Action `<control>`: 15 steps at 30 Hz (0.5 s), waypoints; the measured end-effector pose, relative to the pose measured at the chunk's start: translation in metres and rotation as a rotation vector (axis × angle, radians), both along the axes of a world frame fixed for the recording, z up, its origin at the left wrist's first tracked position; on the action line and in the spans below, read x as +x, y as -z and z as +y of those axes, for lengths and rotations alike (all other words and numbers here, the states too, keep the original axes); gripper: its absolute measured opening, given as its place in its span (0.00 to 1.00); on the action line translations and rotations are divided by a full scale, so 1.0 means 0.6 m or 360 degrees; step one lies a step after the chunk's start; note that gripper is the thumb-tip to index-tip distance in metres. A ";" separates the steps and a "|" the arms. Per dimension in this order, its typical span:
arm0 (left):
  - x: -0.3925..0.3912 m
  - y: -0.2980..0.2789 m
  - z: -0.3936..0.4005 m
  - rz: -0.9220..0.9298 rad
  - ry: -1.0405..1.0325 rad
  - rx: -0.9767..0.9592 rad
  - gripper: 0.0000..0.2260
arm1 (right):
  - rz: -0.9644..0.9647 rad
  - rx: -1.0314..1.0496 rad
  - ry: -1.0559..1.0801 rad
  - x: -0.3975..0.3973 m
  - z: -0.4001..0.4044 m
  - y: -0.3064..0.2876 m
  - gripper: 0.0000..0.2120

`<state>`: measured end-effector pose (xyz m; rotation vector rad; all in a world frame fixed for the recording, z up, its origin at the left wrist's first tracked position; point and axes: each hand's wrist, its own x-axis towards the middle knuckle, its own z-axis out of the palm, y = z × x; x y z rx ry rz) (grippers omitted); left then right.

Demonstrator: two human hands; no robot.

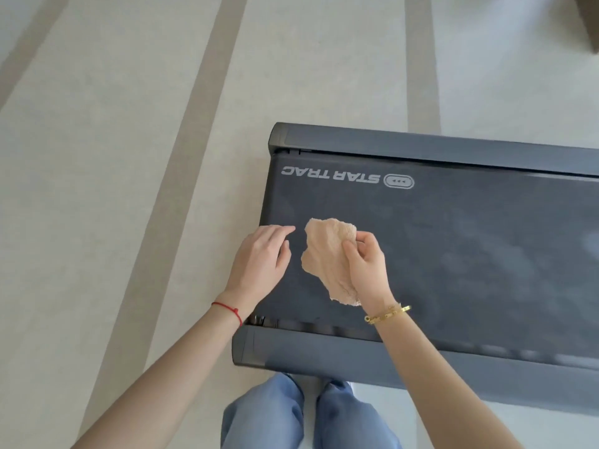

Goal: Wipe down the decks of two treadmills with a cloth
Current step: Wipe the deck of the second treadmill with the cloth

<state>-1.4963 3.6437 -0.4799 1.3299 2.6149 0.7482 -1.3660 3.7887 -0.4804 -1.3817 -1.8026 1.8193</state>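
Note:
A dark grey treadmill deck (453,241) with white "STAR TRAC" lettering runs from the middle of the view off to the right. Over its left end my right hand (366,260) pinches a beige cloth (324,254), which hangs crumpled above the belt. My left hand (262,257) hovers just left of the cloth with fingers relaxed and extended, holding nothing and not touching the cloth. Only this one treadmill is in view.
The near side rail (356,358) and far side rail (421,147) frame the belt. Pale floor with tan stripes (129,157) spreads left and behind. My legs in blue jeans (291,416) stand against the near rail. A brown object (590,21) sits at the top right corner.

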 end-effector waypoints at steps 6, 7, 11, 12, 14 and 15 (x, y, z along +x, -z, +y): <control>-0.060 0.249 0.033 0.0076 -0.0017 0.0000 0.13 | -0.0013 0.0230 -0.0138 -0.081 0.073 0.253 0.05; -0.067 0.286 0.036 0.0091 -0.0011 -0.0006 0.13 | -0.0035 0.0309 -0.0157 -0.088 0.087 0.290 0.04; -0.089 0.407 0.044 0.0185 0.0017 -0.0007 0.13 | -0.0067 0.0675 -0.0222 -0.095 0.142 0.409 0.02; -0.091 0.429 0.047 0.0208 0.0035 -0.0006 0.13 | -0.0074 0.0774 -0.0232 -0.093 0.154 0.431 0.02; -0.095 0.464 0.051 0.0254 0.0067 0.0006 0.13 | -0.0107 0.0961 -0.0234 -0.089 0.174 0.465 0.04; -0.096 0.477 0.053 0.0277 0.0076 0.0009 0.13 | -0.0126 0.1045 -0.0235 -0.087 0.182 0.478 0.06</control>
